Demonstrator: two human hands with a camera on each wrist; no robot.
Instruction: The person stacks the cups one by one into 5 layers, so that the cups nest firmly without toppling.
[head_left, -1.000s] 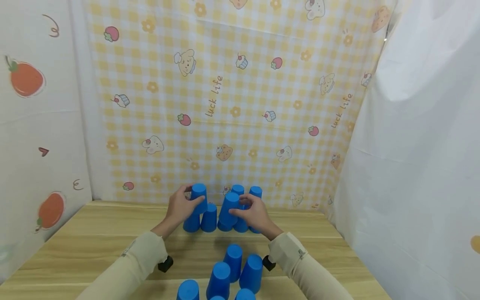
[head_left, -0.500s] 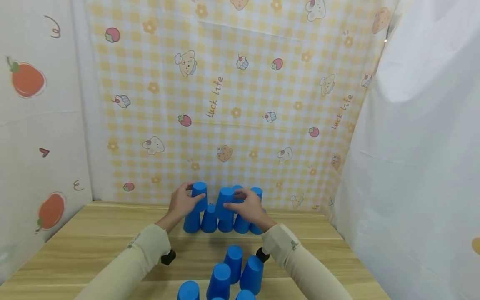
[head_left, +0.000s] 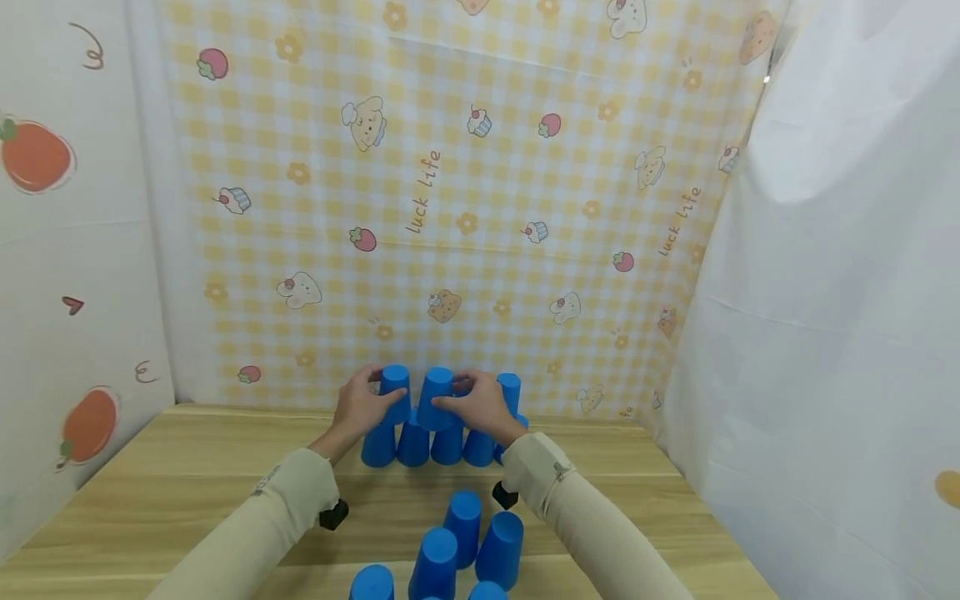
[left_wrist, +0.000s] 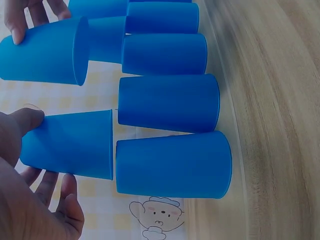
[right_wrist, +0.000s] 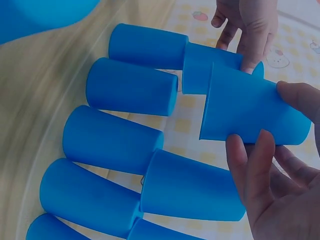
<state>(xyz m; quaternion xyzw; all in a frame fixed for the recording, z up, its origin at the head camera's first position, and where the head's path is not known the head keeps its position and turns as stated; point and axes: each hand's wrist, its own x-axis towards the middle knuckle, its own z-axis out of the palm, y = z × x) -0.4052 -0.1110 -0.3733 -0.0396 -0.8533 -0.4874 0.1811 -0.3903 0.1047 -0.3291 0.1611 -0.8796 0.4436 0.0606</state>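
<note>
A row of upside-down blue plastic cups (head_left: 447, 446) stands at the back of the table. At its left end my left hand (head_left: 362, 408) holds a cup (head_left: 395, 393) between thumb and fingers, its rim close over the bottom row; contact is unclear. Just right of it, my right hand (head_left: 480, 407) grips another inverted cup (right_wrist: 257, 107), held slightly nearer me and above the row. Farther right, an upper-level cup (head_left: 509, 390) rests on the row. In the right wrist view, one upper cup (right_wrist: 192, 187) sits across two lower ones. My right hand partly hides the upper level.
Several more inverted blue cups (head_left: 462, 529) stand loosely grouped at the table's front, under my right forearm's left side. A yellow checked cloth (head_left: 465, 267) hangs right behind the row. White sheets (head_left: 810, 333) close off both sides of the wooden table (head_left: 225, 483).
My right hand has carried its cup leftward and a little upward, to beside the left hand's cup. The left hand has stayed nearly still, holding its cup.
</note>
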